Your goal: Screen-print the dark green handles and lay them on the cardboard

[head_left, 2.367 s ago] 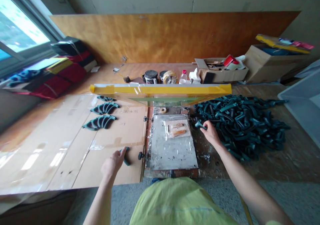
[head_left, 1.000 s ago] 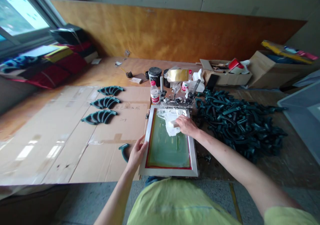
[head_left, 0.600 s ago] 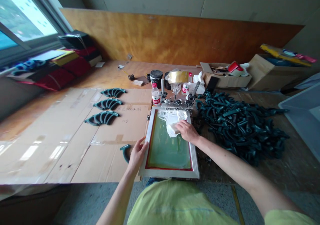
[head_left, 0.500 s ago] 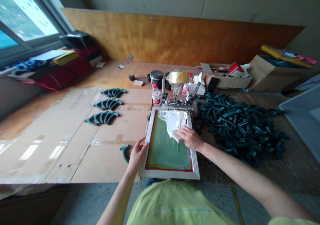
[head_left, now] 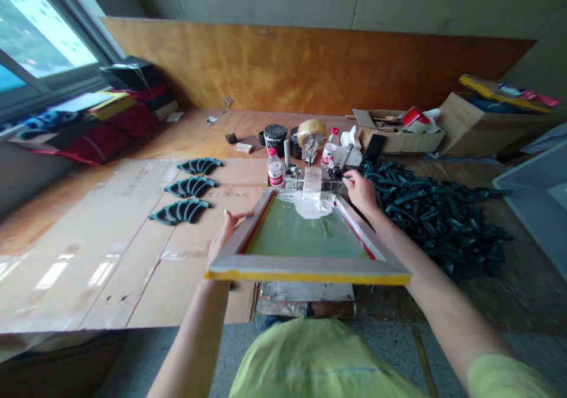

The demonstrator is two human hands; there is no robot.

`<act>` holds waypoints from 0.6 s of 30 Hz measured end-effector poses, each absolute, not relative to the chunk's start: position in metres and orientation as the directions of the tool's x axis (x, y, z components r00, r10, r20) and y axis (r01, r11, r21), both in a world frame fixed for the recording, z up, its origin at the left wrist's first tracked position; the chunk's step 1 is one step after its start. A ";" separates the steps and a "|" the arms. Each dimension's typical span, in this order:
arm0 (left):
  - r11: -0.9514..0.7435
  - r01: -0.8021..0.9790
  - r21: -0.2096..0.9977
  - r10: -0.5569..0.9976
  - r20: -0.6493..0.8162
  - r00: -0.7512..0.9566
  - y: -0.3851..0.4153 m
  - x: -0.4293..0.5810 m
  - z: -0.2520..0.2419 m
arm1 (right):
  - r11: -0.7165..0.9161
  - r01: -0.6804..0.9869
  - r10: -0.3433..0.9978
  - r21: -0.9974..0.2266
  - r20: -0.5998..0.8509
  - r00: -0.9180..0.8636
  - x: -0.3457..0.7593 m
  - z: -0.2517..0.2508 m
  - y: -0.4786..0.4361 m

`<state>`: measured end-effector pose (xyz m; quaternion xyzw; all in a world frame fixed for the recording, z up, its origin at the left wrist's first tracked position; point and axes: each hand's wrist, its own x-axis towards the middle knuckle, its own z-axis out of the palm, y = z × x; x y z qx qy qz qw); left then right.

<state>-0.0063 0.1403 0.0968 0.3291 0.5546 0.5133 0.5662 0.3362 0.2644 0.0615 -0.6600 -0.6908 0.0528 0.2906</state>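
The silver-railed screen frame (head_left: 310, 264) sits toward the near edge of the worktop (head_left: 190, 131), tilted, its yellow-taped near side raised well above the grey metal plate (head_left: 310, 292). White paste (head_left: 313, 209) pools at the far end of its green mesh (head_left: 305, 238), and a pale scraper (head_left: 312, 178) stands just there, its lower end in the paste.

The person's left hand (head_left: 221, 240) is against the frame's left rail, a finger stretched along it; the rail hides some of it, so I can't tell how tightly it grips. The right hand (head_left: 361, 192) is by the frame's far right corner, thumb and fingertips drawn together beside a small dark bit; I can't tell whether they pinch it.

Right of the frame spreads a heap of dark green plastic parts (head_left: 429, 215). Toward the worktop's left edge, three fanned rows of curved parts (head_left: 181, 212) lie on flattened cardboard (head_left: 110, 244). Behind the frame are two red-capped bottles (head_left: 275, 172), black tubs (head_left: 275, 138) and a tape roll (head_left: 312, 132).
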 end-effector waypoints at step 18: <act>0.684 -0.383 0.621 0.714 -0.678 0.175 0.067 0.074 0.013 | 0.752 0.586 0.659 -0.300 0.356 -0.663 0.257 0.007 0.114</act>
